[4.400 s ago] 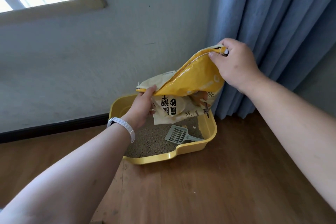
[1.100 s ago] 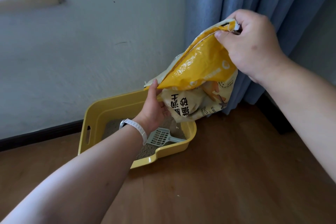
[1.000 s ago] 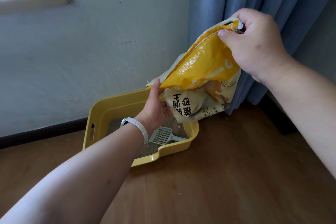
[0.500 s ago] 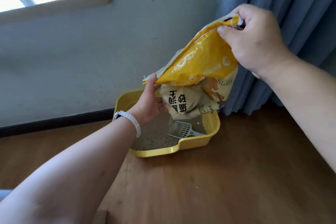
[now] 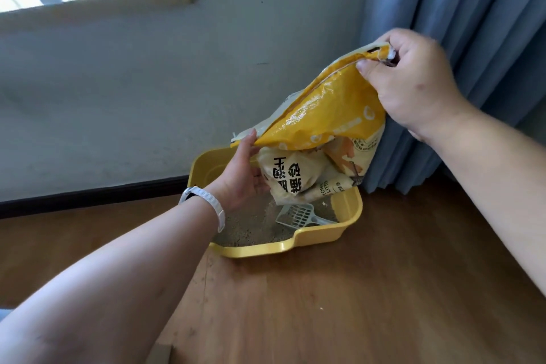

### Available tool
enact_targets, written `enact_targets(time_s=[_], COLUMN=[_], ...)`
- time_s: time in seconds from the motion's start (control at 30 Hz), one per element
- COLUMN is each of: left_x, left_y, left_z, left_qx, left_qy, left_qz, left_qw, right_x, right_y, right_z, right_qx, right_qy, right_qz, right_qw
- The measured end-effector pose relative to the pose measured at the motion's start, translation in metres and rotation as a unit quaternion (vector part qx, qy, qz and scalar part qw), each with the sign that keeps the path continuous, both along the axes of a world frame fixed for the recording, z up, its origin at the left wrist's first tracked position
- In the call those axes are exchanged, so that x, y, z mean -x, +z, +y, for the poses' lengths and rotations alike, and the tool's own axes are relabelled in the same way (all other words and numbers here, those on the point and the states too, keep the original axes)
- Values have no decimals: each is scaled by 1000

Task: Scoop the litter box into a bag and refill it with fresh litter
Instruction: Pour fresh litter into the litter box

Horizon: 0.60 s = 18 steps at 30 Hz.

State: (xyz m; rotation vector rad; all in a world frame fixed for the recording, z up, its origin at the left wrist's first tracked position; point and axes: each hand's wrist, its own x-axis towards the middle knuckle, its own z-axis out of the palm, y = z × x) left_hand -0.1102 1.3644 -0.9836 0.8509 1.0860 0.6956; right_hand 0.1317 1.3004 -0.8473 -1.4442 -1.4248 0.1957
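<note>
A yellow litter box [image 5: 322,241] sits on the wooden floor against the wall, with grey-beige litter [image 5: 251,224] in it. A pale grey slotted scoop [image 5: 297,214] lies on the litter at the right side. Over the box hangs an upended yellow and cream litter bag [image 5: 325,118] with black print. My right hand [image 5: 413,83] pinches the bag's raised upper corner. My left hand [image 5: 243,177], with a white wristband, holds the bag's lower left edge just above the box. The bag's mouth is hidden behind its folds.
A white wall with a dark baseboard [image 5: 88,195] stands behind the box. Blue curtains [image 5: 472,23] hang at the right, touching the bag's far side. A window and sill [image 5: 97,6] are at the upper left. Wooden floor [image 5: 354,304] spreads in front.
The view has swung about while both hands kept their hold on the bag over the box. The bag now hangs slightly lower, its bottom nearer the scoop.
</note>
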Motion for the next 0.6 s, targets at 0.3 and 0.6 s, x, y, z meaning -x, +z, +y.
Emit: enact_targets(time_s=[0.3,0.6], left_x=[-53,-106], left_y=[5,3], left_z=[-2,-5], left_qx=[-13,-27], left_qy=[-22,-34], left_qz=[4,-1], left_qw=[1000,999], right_x=[-40,-79], right_y=[-3,1], right_z=[-19,-39], right_qx=[13,3], right_qy=[-59,-79], right_qz=[15,0], right_qw=[998,997])
